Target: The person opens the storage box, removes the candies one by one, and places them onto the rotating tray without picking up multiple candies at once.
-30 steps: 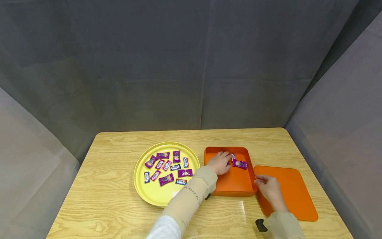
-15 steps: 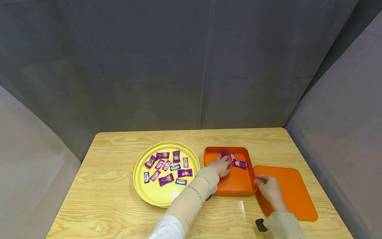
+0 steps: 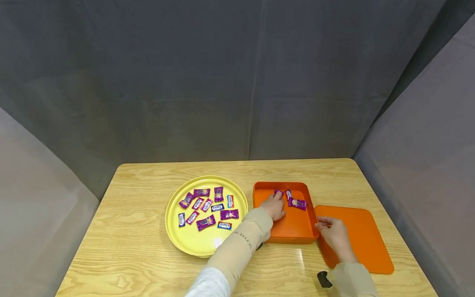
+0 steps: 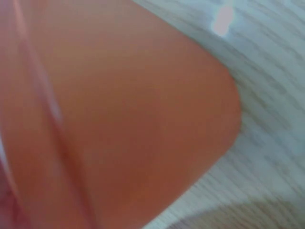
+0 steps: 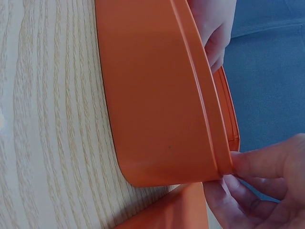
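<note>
My left hand (image 3: 272,207) reaches into the orange box (image 3: 295,229), its fingertips touching a small purple-wrapped candy (image 3: 281,192) near the back wall. Just right of it lie a small white-and-purple FOX'S candy (image 3: 288,195) and a larger purple-wrapped candy (image 3: 298,204). At the box's right side, my right hand (image 3: 334,234) pinches the rim at a corner between thumb and fingers, as the right wrist view shows. The left wrist view holds only the box's outer wall (image 4: 143,109), blurred and close.
To the left stands a round yellow tray (image 3: 185,243) with several candies in purple, pink, blue and red wrappers. An orange lid (image 3: 365,243) lies flat right of the box, under my right hand. Grey cloth (image 3: 185,82) hangs behind the wooden table (image 3: 122,231).
My left hand has drawn back slightly toward me inside the box, uncovering the small purple candy by the back wall. My right hand stays at the rim.
</note>
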The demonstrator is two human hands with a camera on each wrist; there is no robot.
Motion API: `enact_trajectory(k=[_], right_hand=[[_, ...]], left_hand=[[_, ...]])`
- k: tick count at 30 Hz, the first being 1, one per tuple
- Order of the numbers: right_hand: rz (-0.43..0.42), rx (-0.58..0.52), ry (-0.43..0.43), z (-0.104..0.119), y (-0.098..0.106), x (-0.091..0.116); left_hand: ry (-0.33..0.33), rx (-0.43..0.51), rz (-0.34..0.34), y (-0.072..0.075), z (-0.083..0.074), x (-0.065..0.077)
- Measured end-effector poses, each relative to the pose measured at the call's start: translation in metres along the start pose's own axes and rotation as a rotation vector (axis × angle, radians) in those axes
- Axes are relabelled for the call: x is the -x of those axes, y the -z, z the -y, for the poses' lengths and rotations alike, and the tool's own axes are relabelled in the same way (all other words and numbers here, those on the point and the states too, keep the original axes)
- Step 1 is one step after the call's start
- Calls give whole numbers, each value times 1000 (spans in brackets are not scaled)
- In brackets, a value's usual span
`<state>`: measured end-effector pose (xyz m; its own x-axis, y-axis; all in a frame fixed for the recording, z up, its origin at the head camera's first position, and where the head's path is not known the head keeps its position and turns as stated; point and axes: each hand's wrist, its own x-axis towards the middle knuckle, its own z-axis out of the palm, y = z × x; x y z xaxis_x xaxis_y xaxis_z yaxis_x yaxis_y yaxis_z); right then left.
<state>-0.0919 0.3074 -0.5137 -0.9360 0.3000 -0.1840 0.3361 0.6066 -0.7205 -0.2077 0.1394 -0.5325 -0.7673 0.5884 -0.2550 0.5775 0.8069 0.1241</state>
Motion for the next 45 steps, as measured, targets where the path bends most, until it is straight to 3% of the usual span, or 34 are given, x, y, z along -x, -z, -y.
enact_trajectory(k=[9, 23, 34, 45], right_hand=[[-5, -6, 20, 0, 0, 0], [-2, -3, 9, 0, 0, 0], [-3, -2, 13, -2, 0, -1], [-4, 0, -12, -1, -1, -2]], left_hand=[[67, 108, -86, -4, 3, -4], [106, 87, -148, -7, 4, -5], [65, 97, -146, -5, 8, -9], [-50, 151, -222, 16, 11, -3]])
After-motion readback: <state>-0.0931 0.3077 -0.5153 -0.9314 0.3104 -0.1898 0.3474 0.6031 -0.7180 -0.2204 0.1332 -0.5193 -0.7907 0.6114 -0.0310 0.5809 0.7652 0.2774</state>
